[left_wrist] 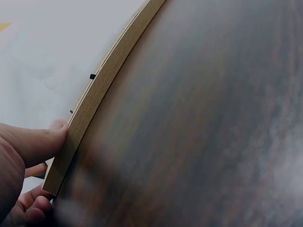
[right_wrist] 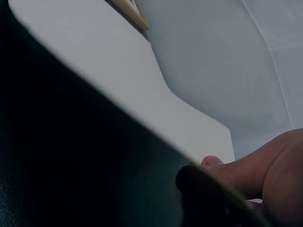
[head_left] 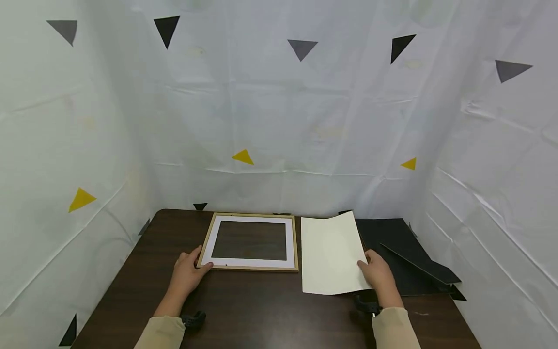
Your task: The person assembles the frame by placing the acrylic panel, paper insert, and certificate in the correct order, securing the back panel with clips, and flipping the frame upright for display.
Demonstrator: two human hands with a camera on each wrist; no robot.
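Note:
A picture frame (head_left: 297,249) with a thin light-wood border and a white mat lies left of the table's middle. Dark brown shows through its opening. My left hand (head_left: 189,271) grips its near left corner. In the left wrist view the thumb (left_wrist: 45,142) presses the wooden edge, with other fingers around the corner; small dark tabs stick up from that edge. Right of the frame, my right hand (head_left: 378,272) pinches the right edge of a cream sheet (head_left: 331,254). The sheet is bowed, its far right corner raised. In the right wrist view the thumb lies on the sheet's pale face (right_wrist: 118,71).
A black backing board (head_left: 383,230) with a raised flap (head_left: 420,261) lies at the table's right, partly behind the sheet and hand. White curtains (head_left: 279,111) with printed triangles enclose the dark brown table (head_left: 261,310) at the back and both sides.

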